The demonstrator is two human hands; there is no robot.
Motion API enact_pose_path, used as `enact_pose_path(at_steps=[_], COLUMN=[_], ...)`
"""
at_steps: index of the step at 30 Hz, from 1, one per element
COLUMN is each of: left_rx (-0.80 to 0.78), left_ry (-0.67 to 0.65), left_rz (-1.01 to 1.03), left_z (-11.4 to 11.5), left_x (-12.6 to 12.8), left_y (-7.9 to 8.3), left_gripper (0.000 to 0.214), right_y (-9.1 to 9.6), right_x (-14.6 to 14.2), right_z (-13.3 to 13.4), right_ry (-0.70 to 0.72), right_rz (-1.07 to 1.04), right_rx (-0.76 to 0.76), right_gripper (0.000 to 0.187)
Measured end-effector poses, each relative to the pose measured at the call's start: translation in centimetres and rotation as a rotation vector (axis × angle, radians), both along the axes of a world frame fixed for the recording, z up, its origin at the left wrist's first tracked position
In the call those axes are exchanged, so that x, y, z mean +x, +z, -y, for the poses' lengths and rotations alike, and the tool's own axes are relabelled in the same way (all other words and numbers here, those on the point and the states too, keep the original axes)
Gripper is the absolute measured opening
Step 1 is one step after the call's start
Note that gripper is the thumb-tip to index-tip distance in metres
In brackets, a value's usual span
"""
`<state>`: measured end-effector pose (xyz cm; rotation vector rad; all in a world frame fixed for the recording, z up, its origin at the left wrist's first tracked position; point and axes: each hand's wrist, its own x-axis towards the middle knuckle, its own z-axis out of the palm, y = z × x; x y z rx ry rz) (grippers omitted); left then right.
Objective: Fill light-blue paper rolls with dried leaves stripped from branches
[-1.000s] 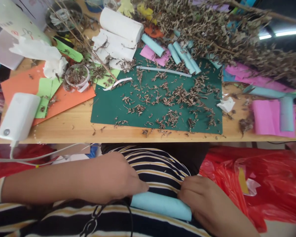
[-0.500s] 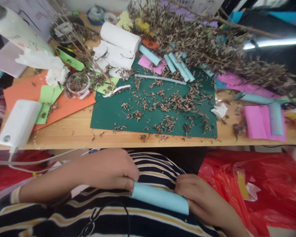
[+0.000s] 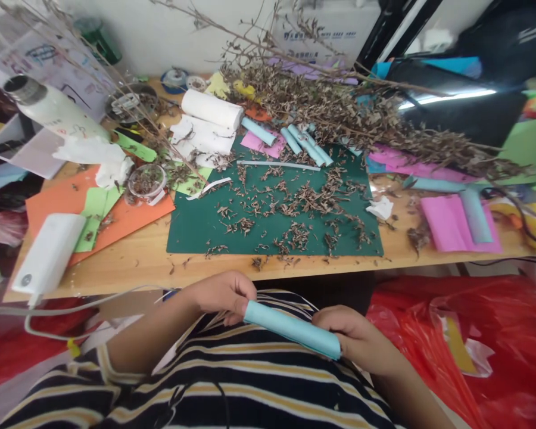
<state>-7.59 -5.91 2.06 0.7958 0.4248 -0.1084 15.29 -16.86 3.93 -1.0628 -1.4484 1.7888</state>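
Note:
A light blue paper roll lies slantwise across my lap, in front of the table edge. My left hand pinches its left end between thumb and fingers. Around the right end, my right hand is closed, with its thumb close to the roll's tip. Whether anything is inside the roll cannot be seen. Beyond my hands, dried leaves are scattered over a green cutting mat. Several similar blue paper rolls lie at the mat's far edge.
Dried leafy branches spread across the back. At left stand a white bottle and a white power bank with its cable. Pink paper lies at right. A red plastic bag hangs below the table's right side.
The view has tilted up, showing more of the wall. Both hands still hold the blue roll, which has risen slightly in view; the left hand's fingers are more visible.

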Motion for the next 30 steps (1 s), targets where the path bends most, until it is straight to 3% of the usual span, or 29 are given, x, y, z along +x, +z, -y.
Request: enact_pose_path(at_steps=[3,7,15,20,25,30], left_rx=[-0.11,-0.138,-0.124,-0.089,-0.089,-0.133], left_ry=[0.082,0.195,0.414,0.657,0.807,0.875], left_rz=[0.046,0.116,0.206,0.147,0.17,0.151], left_z=[1.3,2.2,2.7,3.2,3.4,2.5], left_x=[0.3,0.5,1.4,2.5,4.0,4.8], left_y=[-1.5,-2.4,-2.1,-1.7,-0.7,0.1], left_gripper=[0.043,0.048,0.046,0.039,0.051,0.024], right_y=[-0.7,-1.1,-1.1,-1.5,-2.0,-1.6], right_x=[-0.2,-0.7,-1.5,-2.1,-3.2,-3.4], right_z=[0.5,1.2,1.0,0.8,0.1,-0.8], right_ry=[-0.06,-0.171,-0.284,-0.315,-0.423,-0.48], right_rz=[-0.096,-0.188,-0.299,-0.287,-0.293,-0.208], right_rx=[-0.092,-0.153,-0.152,-0.264,-0.177,0.013], right_gripper=[0.042,0.041,0.048,0.048,0.05,0.048])
